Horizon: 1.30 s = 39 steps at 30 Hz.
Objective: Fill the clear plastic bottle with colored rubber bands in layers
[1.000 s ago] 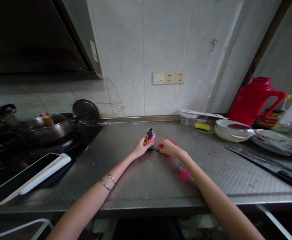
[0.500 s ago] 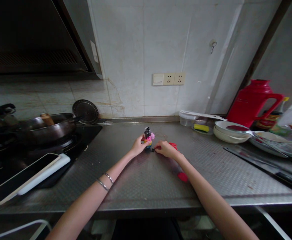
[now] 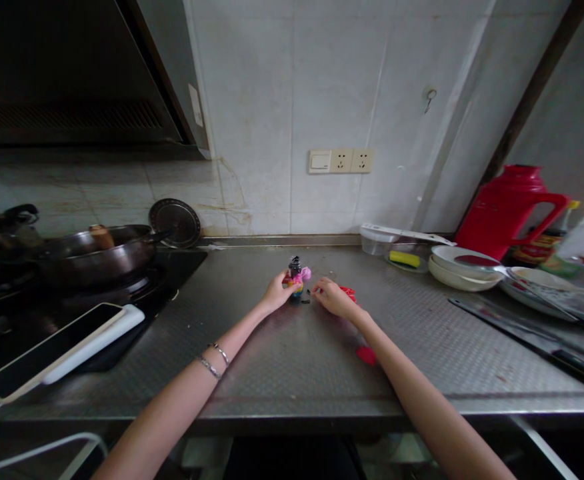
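Observation:
My left hand [image 3: 276, 293] is closed around a small colourful figure [image 3: 295, 283] with a black top, a pink part on its right side and yellow and blue lower down. It stands upright on the metal counter. Just to its right, my right hand [image 3: 331, 295] has its fingers pinched together, with a tiny black piece [image 3: 309, 291] at the fingertips. Another small black piece [image 3: 306, 301] lies on the counter below them. Behind my right hand, a red item [image 3: 348, 292] is partly hidden. A flat red piece [image 3: 366, 355] rests beside my right forearm.
On the left are a stove with a pan [image 3: 97, 253] and a phone [image 3: 52, 350] on a white holder. To the right stand bowls [image 3: 465, 267], a yellow sponge [image 3: 405, 259], a red thermos [image 3: 502, 210] and a long knife [image 3: 512, 337].
My right fingers have lifted slightly off the counter, and a black piece now lies apart below them. The left hand keeps its hold. The whole view has shifted a little.

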{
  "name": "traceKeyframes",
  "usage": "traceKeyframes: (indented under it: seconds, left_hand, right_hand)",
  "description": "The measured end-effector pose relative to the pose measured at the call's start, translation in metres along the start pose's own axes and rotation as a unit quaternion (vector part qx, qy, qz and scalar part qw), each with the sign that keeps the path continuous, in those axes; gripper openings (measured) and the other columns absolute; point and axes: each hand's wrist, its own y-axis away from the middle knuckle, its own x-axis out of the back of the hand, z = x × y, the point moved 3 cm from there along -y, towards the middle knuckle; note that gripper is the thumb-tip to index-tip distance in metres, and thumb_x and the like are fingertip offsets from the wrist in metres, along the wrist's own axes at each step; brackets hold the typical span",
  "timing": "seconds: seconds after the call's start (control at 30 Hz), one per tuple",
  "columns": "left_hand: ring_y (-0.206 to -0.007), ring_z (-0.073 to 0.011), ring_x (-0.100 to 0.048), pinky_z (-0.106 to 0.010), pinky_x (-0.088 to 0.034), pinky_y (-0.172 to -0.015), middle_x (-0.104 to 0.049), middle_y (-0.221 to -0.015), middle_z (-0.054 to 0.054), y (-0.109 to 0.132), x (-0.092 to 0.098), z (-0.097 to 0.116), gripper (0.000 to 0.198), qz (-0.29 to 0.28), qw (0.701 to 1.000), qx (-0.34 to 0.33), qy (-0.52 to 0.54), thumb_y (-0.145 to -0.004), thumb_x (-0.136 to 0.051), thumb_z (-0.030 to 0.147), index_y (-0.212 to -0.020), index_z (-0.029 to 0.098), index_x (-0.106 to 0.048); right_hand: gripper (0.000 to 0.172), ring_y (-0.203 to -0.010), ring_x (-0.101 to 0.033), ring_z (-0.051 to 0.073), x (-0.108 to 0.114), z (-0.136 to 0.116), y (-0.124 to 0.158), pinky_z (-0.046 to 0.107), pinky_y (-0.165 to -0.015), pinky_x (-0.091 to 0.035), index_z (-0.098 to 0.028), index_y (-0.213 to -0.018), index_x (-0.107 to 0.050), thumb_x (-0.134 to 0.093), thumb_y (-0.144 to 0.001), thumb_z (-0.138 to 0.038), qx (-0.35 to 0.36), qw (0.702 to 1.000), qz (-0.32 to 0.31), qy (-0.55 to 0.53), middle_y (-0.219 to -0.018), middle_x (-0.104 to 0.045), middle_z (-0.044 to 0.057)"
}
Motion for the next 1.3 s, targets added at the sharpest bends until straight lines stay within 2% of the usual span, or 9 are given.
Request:
traceKeyframes:
  seconds: [0.17, 0.5, 0.63, 0.7, 0.83, 0.97, 1.03, 1.2, 1.3]
  left_hand:
    - [-0.081, -0.0152, -0.057, -0.026, -0.045, -0.074, -0.063, -0.093, -0.005, 0.001, -0.001, 0.000, 0.035, -0.007, 1.000, -0.001, -0.001, -0.069, -0.063, 0.027, -0.100, 0.014, -0.056]
    - [-0.083, -0.0157, -0.057, -0.027, -0.045, -0.077, -0.063, -0.093, -0.005, 0.004, 0.000, 0.004, 0.033, -0.014, 1.000, -0.005, -0.002, -0.069, -0.062, 0.027, -0.101, 0.015, -0.057]
    - [-0.082, -0.0156, -0.058, -0.028, -0.045, -0.077, -0.064, -0.092, -0.005, 0.004, 0.000, 0.004, 0.033, -0.011, 1.000, -0.004, -0.003, -0.070, -0.062, 0.027, -0.100, 0.014, -0.057]
    - [-0.082, -0.0161, -0.058, -0.029, -0.044, -0.078, -0.064, -0.093, -0.006, 0.003, 0.000, 0.003, 0.034, -0.011, 1.000, -0.004, 0.001, -0.069, -0.063, 0.028, -0.100, 0.014, -0.057]
    - [-0.082, -0.0165, -0.058, -0.029, -0.044, -0.077, -0.063, -0.091, -0.006, 0.003, 0.000, 0.003, 0.033, -0.016, 1.000, -0.002, 0.009, -0.069, -0.063, 0.027, -0.098, 0.014, -0.056]
    - [-0.082, -0.0156, -0.057, -0.028, -0.044, -0.076, -0.063, -0.091, -0.005, 0.003, 0.000, 0.003, 0.029, -0.020, 1.000, -0.004, -0.001, -0.070, -0.060, 0.025, -0.097, 0.015, -0.056]
    - [-0.083, -0.0152, -0.057, -0.028, -0.044, -0.077, -0.063, -0.093, -0.005, 0.003, 0.000, 0.003, 0.029, -0.023, 1.000, -0.006, -0.003, -0.071, -0.059, 0.025, -0.098, 0.016, -0.055]
    - [-0.085, -0.0152, -0.057, -0.029, -0.044, -0.079, -0.062, -0.098, -0.006, 0.004, 0.000, 0.004, 0.035, -0.024, 1.000, -0.002, -0.002, -0.070, -0.059, 0.024, -0.103, 0.017, -0.054]
    - [-0.086, -0.0159, -0.057, -0.030, -0.044, -0.080, -0.062, -0.097, -0.006, 0.005, 0.000, 0.006, 0.034, -0.022, 1.000, -0.001, 0.000, -0.070, -0.059, 0.024, -0.102, 0.016, -0.055]
  right_hand:
    - [0.009, -0.079, -0.053, 0.014, -0.009, -0.011, 0.003, 0.026, -0.074, -0.041, -0.016, -0.079, -0.061, -0.054, -0.077, -0.021, 0.037, 0.999, -0.032, -0.003, -0.084, -0.057, 0.005]
    - [0.013, -0.083, -0.050, 0.016, -0.021, -0.006, -0.002, 0.027, -0.078, -0.037, -0.014, -0.080, -0.057, -0.045, -0.081, -0.019, 0.003, 0.993, -0.076, 0.087, -0.085, -0.057, 0.007]
    - [0.013, -0.079, -0.050, 0.016, -0.014, -0.006, -0.004, 0.029, -0.078, -0.037, -0.013, -0.077, -0.056, -0.044, -0.080, -0.015, 0.037, 0.993, -0.076, 0.079, -0.080, -0.058, 0.007]
    - [0.013, -0.077, -0.050, 0.015, -0.001, -0.008, -0.008, 0.029, -0.077, -0.037, -0.013, -0.075, -0.056, -0.044, -0.080, -0.015, 0.033, 0.998, -0.045, 0.042, -0.078, -0.058, 0.006]
    - [0.014, -0.077, -0.051, 0.014, 0.037, -0.023, -0.024, 0.026, -0.073, -0.040, -0.014, -0.078, -0.057, -0.047, -0.080, -0.023, 0.007, 0.996, 0.084, -0.037, -0.081, -0.057, 0.004]
    - [0.015, -0.082, -0.051, 0.016, 0.062, -0.050, -0.048, 0.028, -0.077, -0.039, -0.015, -0.079, -0.060, -0.049, -0.078, -0.025, 0.036, 0.989, 0.145, -0.012, -0.084, -0.057, 0.006]
    - [0.015, -0.087, -0.050, 0.018, 0.065, -0.059, -0.060, 0.030, -0.081, -0.038, -0.014, -0.079, -0.062, -0.052, -0.075, -0.025, 0.057, 0.990, 0.129, 0.032, -0.087, -0.057, 0.008]
    - [0.015, -0.088, -0.052, 0.019, 0.064, -0.062, -0.080, 0.029, -0.084, -0.036, -0.013, -0.074, -0.067, -0.054, -0.070, -0.021, 0.082, 0.991, 0.021, 0.106, -0.084, -0.062, 0.008]
    - [0.017, -0.090, -0.053, 0.020, 0.066, -0.063, -0.085, 0.029, -0.087, -0.033, -0.012, -0.073, -0.068, -0.054, -0.072, -0.021, 0.103, 0.985, 0.000, 0.139, -0.085, -0.063, 0.010]
